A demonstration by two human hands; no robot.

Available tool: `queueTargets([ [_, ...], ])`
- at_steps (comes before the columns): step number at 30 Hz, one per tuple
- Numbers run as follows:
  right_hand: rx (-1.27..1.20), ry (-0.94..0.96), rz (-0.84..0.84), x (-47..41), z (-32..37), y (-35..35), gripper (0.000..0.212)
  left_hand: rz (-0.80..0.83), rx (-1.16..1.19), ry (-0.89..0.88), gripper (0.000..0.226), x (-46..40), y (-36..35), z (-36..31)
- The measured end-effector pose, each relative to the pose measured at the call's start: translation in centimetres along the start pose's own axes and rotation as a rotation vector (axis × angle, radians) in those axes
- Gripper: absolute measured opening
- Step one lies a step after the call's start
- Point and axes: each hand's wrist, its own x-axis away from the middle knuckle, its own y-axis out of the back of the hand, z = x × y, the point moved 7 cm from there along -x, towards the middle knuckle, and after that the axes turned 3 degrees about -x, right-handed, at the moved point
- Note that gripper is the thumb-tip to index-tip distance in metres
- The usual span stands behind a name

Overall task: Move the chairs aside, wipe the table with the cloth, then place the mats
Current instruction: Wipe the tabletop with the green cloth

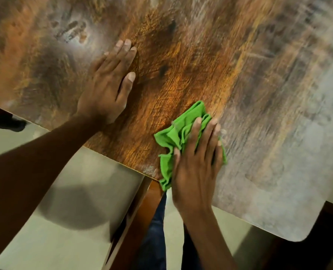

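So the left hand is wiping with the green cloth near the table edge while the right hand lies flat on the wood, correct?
Not quite: the hands are swapped. The head view shows the right hand pressing the green cloth near the table edge, while the left hand lies flat on the wood.

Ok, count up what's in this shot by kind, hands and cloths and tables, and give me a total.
Hands: 2, left hand flat on the table, right hand pressing on the cloth
Green cloth: 1
Wooden table: 1
Total: 4
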Motion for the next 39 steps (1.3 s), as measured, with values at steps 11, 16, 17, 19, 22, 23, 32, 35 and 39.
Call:
queueTargets([
  [11, 0.019, -0.016, -0.18, -12.5, 1.4, 2.5, 0.073, 0.041, -0.14, -0.008, 0.059, 0.0, -0.4, -0.4],
  [16, 0.011, 0.144, 0.0, -2.7, 3.8, -0.6, 0.073, 0.029, -0.151, -0.025, 0.058, 0.0, -0.5, -0.4],
  [17, 0.001, 0.167, 0.028, -1.1, 4.7, -1.2, 0.074, 0.028, -0.157, -0.027, 0.058, 0.0, -0.6, -0.3],
  [19, -0.029, 0.201, 0.053, 0.9, 6.5, -2.2, 0.074, 0.024, -0.17, -0.031, 0.059, -0.1, -0.8, -0.5],
  [22, -0.022, 0.214, 0.034, 1.5, 6.6, -2.2, 0.072, 0.036, -0.231, -0.044, 0.062, -0.2, -0.7, -1.0],
  [23, -0.007, 0.192, 0.028, 1.4, 5.7, -2.0, 0.071, 0.045, -0.249, -0.056, 0.064, -0.1, -0.6, -1.5],
  [32, 0.025, -0.025, -0.051, -8.6, -5.8, 3.4, 0.072, 0.068, -0.213, -0.175, 0.061, -1.6, -5.1, -10.0],
  [35, -0.086, -0.107, -0.074, -10.1, -5.0, 3.7, 0.075, 0.062, -0.215, -0.184, 0.06, -1.5, -5.4, -9.7],
  [39, 0.045, -0.164, -0.133, -7.7, -2.5, 2.1, 0.08, 0.063, -0.172, -0.191, 0.059, -1.7, -4.8, -10.0],
])
